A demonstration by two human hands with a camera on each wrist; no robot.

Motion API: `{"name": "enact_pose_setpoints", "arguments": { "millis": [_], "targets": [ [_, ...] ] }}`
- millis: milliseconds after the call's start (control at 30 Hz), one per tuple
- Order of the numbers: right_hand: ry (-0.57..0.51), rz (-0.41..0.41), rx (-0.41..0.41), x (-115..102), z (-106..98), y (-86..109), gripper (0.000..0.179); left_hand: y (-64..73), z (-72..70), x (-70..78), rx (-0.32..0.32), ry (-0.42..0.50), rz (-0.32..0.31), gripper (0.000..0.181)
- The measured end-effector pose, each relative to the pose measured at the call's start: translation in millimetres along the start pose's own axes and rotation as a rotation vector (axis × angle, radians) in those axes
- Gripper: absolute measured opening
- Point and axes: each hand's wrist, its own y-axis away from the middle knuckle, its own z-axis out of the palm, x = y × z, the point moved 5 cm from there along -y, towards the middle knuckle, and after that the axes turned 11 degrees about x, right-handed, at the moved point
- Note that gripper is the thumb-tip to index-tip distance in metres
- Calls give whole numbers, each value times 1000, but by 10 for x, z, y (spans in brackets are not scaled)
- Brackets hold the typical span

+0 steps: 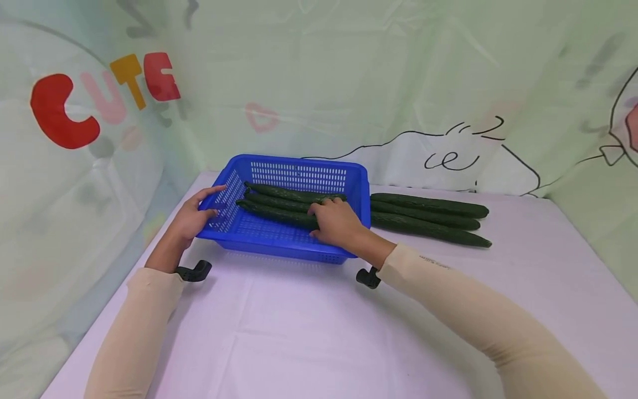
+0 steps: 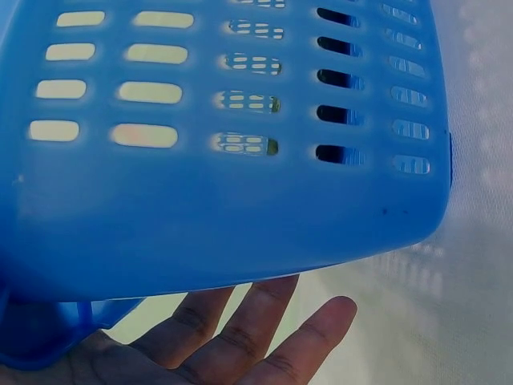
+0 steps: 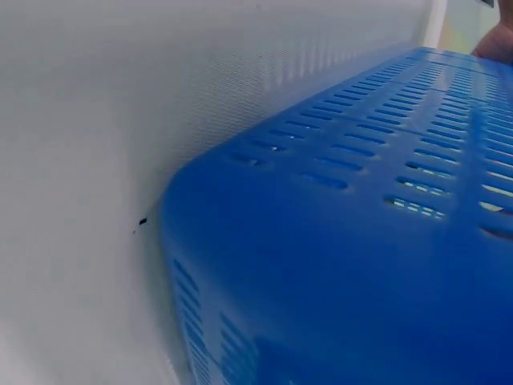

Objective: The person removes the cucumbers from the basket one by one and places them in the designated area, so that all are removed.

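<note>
A blue plastic basket (image 1: 279,244) with slotted walls stands on the table and holds three long dark green cucumbers (image 1: 279,213) side by side. My left hand (image 1: 191,219) holds the basket's left end, thumb over the rim; in the left wrist view its other fingers (image 2: 256,329) extend along the outside of the end wall. Inside the basket, my right hand (image 1: 339,221) grips the right end of the front cucumber from above, with its fingertips beside the middle one. The right wrist view shows the basket's outer wall (image 3: 321,233), which hides the right hand there.
Several more cucumbers (image 1: 428,219) lie together on the table (image 1: 299,332) just right of the basket, their left ends hidden by it. Printed curtains (image 1: 319,83) close in the back and sides. A black wrist mount (image 1: 194,271) hangs under the left wrist.
</note>
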Motion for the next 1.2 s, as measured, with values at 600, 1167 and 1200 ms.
{"name": "enact_pose_setpoints", "arguments": {
  "millis": [600, 1167, 1200],
  "targets": [
    [-14, 100, -149, 47, 149, -48, 64, 10, 1, -27, 3, -4, 4, 63],
    [-60, 97, -218, 32, 171, -46, 66, -5, -12, -15, 19, -5, 0, 62],
    [-56, 90, -226, 27, 171, -43, 64, -3, -13, -11, 17, -4, 1, 62]
  ]
}}
